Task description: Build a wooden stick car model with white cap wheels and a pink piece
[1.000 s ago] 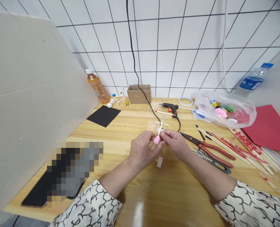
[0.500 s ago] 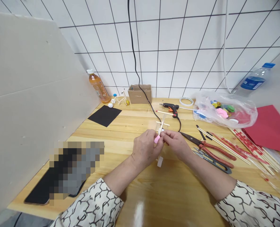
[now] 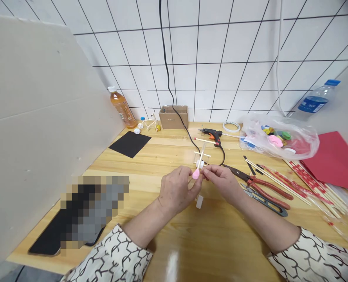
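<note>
At the middle of the wooden table stands a small frame of pale sticks point(image 3: 201, 156) with white caps on it. One slanting stick ends in a pink lump point(image 3: 195, 174) that faces me. My left hand point(image 3: 176, 190) is closed, with thumb and fingers around the pink lump at the stick's end. My right hand point(image 3: 222, 180) is pinched just right of the lump; whatever its fingertips hold is too small to name. A white cap point(image 3: 199, 202) shows below my hands. The lower part of the frame is hidden behind my fingers.
A black and orange glue gun point(image 3: 213, 134) lies behind the frame. Pliers point(image 3: 258, 184) and snips point(image 3: 264, 201) are right of my right hand, beside sticks point(image 3: 314, 184) and a plastic bag point(image 3: 279, 137). A cardboard box point(image 3: 174, 117) and bottle point(image 3: 122, 107) stand by the wall.
My left hand has shifted slightly left and its fingers have loosened around the pink lump, which shows more fully. More of the white cap behind it is visible.
</note>
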